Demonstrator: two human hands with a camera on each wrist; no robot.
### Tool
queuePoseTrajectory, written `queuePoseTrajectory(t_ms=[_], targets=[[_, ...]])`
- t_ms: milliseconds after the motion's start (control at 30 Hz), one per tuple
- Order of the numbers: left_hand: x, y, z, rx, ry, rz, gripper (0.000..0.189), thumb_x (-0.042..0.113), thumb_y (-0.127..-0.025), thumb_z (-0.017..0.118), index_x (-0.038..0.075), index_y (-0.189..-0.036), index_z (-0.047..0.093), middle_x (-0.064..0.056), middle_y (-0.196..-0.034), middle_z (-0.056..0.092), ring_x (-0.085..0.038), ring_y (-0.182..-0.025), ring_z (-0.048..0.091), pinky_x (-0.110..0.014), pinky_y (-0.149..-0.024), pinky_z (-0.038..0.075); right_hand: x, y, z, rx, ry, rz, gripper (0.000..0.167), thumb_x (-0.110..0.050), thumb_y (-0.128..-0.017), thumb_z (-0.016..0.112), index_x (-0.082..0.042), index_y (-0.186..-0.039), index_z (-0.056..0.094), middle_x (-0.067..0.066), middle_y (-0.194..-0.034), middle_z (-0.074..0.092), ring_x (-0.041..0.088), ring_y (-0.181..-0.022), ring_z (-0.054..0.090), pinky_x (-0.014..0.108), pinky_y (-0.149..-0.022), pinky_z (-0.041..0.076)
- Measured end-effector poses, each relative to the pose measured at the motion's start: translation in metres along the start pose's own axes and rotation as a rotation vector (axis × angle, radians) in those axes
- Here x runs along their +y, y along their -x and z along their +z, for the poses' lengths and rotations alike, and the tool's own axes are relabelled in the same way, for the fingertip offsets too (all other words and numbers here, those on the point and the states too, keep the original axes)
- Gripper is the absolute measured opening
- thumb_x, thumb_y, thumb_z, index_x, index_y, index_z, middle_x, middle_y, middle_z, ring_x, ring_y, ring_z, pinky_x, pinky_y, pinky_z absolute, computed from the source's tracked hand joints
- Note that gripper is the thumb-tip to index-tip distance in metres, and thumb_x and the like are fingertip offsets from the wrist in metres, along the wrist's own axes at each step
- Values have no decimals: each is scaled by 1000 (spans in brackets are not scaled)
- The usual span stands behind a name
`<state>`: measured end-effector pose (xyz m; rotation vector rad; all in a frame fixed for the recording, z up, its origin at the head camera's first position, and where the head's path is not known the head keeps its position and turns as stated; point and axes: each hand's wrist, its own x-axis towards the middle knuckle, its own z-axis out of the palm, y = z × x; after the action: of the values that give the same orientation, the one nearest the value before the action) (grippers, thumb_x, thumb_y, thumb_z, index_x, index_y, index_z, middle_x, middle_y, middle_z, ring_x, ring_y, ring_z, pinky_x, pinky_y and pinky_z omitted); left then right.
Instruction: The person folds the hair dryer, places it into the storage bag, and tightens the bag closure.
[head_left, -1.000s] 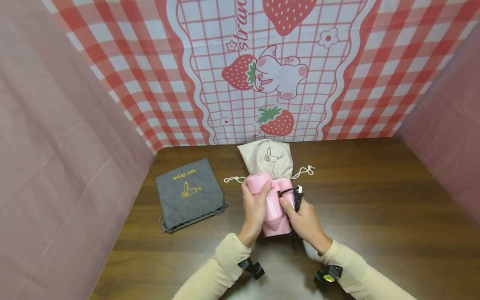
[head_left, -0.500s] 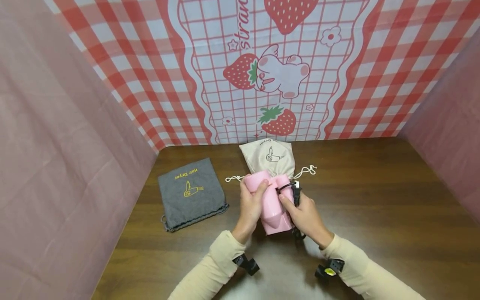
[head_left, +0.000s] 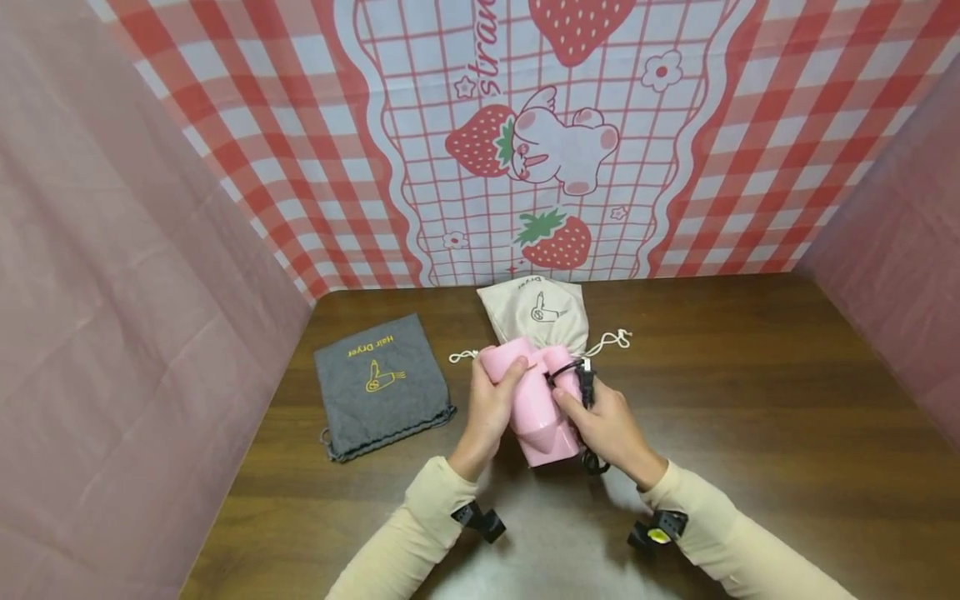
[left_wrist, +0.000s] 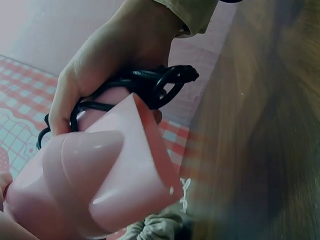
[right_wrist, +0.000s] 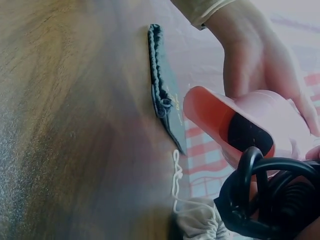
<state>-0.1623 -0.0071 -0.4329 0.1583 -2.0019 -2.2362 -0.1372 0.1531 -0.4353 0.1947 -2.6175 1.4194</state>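
Note:
A pink hair dryer (head_left: 534,404) with a flat nozzle is held by both hands, its nozzle toward the person. My left hand (head_left: 487,408) grips the barrel's far end, thumb on top. On the other side my right hand (head_left: 606,421) grips the folded handle together with the bundled black cord (right_wrist: 280,185). The white-tipped plug (head_left: 587,371) sticks up above that hand. In the left wrist view, the cord loops (left_wrist: 145,82) bunch under the right hand. Looking from the right wrist, a dark inside shows through the nozzle opening (right_wrist: 210,107).
Behind the dryer lies a cream drawstring bag (head_left: 543,312) with a dryer print, its cords spread sideways. A grey drawstring bag (head_left: 382,387) marked "Hair Dryer" lies flat at left on the wooden table (head_left: 750,400). A strawberry-print cloth (head_left: 525,167) hangs behind.
Both hands have shifted the hair dryer slightly left, and it has tilted a little. The left forearm has swung outward to the left. Both bags stay put.

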Motion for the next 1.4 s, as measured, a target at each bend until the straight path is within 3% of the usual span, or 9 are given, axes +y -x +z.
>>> queuePoseTrajectory(t_ms=[333,500,833,1100,1200,1300,1400], targets=[[4,-4,-14,-81,23,-22,51,15,-88,68,-1,-129,42,-17,-116,58,-12,-91,58,-24,-79,50,-4,-1,2,19,-30,-2,22,-23,-90,67,-1,-92,65,10,-73,67,12,-63,58,24,-57,48],[10,-7,-23,-133,-26,-35,56,16,-87,69,-3,-133,43,-19,-118,58,-13,-94,57,-22,-81,48,-6,-2,1,21,-30,-25,22,-23,-90,68,-1,-92,65,9,-71,67,10,-62,57,23,-56,48],[13,-13,-42,-273,-80,-145,58,18,-87,68,-1,-136,43,-20,-126,54,-14,-92,56,-24,-72,49,-4,-3,-1,-3,-11,-58,21,-24,-89,69,-3,-92,65,9,-74,70,10,-63,59,23,-56,49],[17,-17,-53,-371,-164,-115,58,14,-91,63,-4,-140,40,-26,-126,55,-14,-93,56,-27,-74,51,-5,-1,-1,-22,-2,-43,23,-26,-90,68,-4,-90,64,7,-71,67,9,-61,58,24,-55,48],[20,-20,-59,-387,-175,-107,56,12,-91,62,-4,-140,40,-27,-124,57,-11,-91,57,-30,-77,54,-6,-2,-1,-19,-6,-42,23,-26,-90,68,-4,-90,64,7,-71,66,9,-61,57,23,-55,48],[21,-23,-65,-381,-181,-111,53,10,-92,61,-3,-139,41,-29,-124,58,-10,-90,59,-42,-85,55,-5,-2,-1,-16,-16,-35,23,-25,-90,68,-3,-90,64,8,-70,66,8,-60,57,23,-55,48],[23,-27,-73,-361,-203,-101,49,11,-94,60,-2,-138,43,-28,-126,58,-17,-96,64,-52,-92,52,-5,-3,-1,-15,-29,-23,23,-24,-91,67,-2,-90,64,8,-69,66,7,-58,57,23,-54,48]])
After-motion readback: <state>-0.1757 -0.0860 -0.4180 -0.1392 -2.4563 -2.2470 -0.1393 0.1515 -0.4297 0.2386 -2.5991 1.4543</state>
